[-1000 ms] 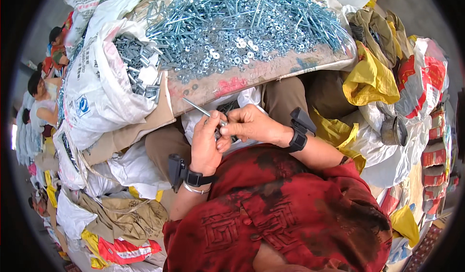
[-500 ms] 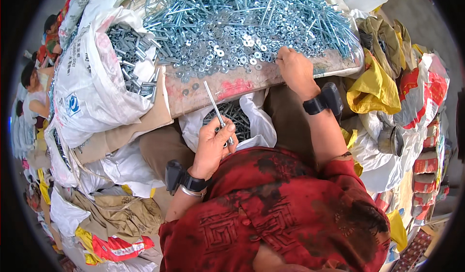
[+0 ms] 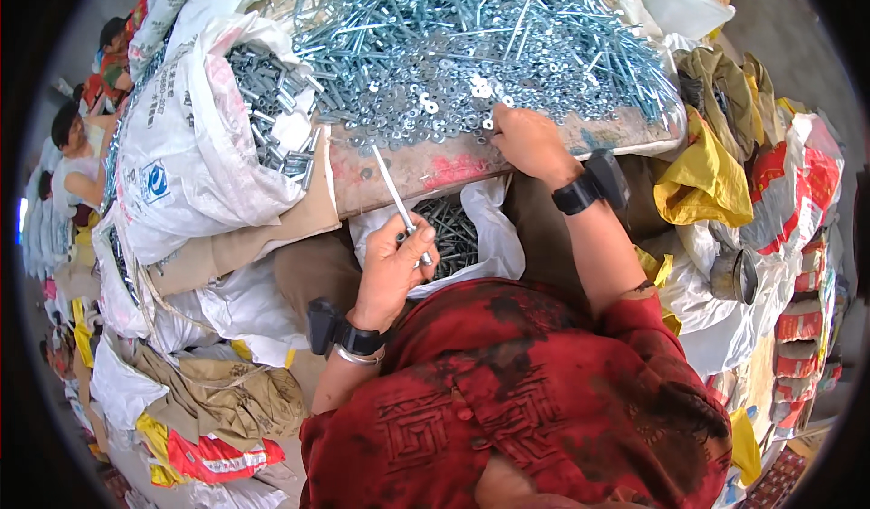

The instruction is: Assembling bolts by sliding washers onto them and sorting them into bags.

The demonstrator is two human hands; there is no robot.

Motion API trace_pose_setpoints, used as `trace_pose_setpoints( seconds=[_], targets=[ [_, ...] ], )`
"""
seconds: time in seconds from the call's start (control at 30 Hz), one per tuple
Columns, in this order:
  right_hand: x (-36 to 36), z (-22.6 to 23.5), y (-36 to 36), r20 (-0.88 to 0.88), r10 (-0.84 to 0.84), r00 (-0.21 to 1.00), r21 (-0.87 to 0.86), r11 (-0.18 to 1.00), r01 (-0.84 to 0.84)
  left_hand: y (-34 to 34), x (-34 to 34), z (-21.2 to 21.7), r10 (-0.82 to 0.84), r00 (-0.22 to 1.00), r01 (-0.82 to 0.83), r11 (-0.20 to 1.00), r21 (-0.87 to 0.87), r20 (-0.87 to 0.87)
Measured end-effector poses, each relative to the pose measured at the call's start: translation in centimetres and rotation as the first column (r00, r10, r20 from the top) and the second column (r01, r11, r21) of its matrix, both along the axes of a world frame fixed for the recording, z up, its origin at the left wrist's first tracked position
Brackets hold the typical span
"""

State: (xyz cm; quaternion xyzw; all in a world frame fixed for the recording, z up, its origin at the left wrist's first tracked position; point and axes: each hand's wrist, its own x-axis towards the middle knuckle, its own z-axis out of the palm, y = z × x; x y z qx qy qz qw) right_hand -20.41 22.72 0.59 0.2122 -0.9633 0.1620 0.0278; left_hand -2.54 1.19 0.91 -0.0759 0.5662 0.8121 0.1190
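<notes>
My left hand is closed around a long silver bolt, its thin end slanting up and to the left. A thicker end pokes out below my thumb. My right hand reaches to the near edge of a spread of flat washers, fingertips pressed together. Whatever they pinch is too small or hidden to make out. Behind the washers lies a big heap of long bolts on the worn board. Between my knees, a white sack holds dark metal pieces.
At left, an open white sack is full of short metal sleeves, beside cardboard. Yellow sacking and a metal can stand at right. More sacks lie lower left. Other people sit at far left.
My right hand has moved left along the near edge of the washers. My left hand keeps the bolt in about the same place. The view has shifted slightly.
</notes>
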Motion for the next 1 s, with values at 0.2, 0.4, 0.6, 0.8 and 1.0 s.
trace_pose_setpoints(
  seconds=[0.2, 0.4, 0.6, 0.8, 1.0],
  targets=[
    [1.8, -0.5, -0.4, -0.145, 0.043, 0.988, 0.029, 0.999, -0.039, -0.9, 0.2, -1.0, -0.078, 0.989, -0.002, 0.846, -0.533, -0.128],
    [6.2, 3.6, 1.7, 0.362, 0.53, 0.767, -0.863, 0.501, 0.061, 0.7, 1.2, -0.6, -0.378, 0.885, -0.21, 0.191, -0.959, -0.27],
    [8.5, 4.1, 3.7, 0.469, 0.524, 0.712, -0.821, 0.556, 0.132, 1.8, 1.5, -0.2, -0.508, 0.801, -0.207, 0.261, -0.943, -0.316],
    [8.3, 3.3, 4.3, 0.428, 0.6, 0.676, -0.881, 0.443, 0.165, 1.7, 1.0, -0.2, -0.533, 0.794, -0.174, 0.262, -0.949, -0.292],
    [7.8, 3.3, 4.2, 0.431, 0.599, 0.675, -0.872, 0.468, 0.142, 1.2, 0.4, -0.4, -0.533, 0.798, -0.124, 0.312, -0.942, -0.282]
  ],
)
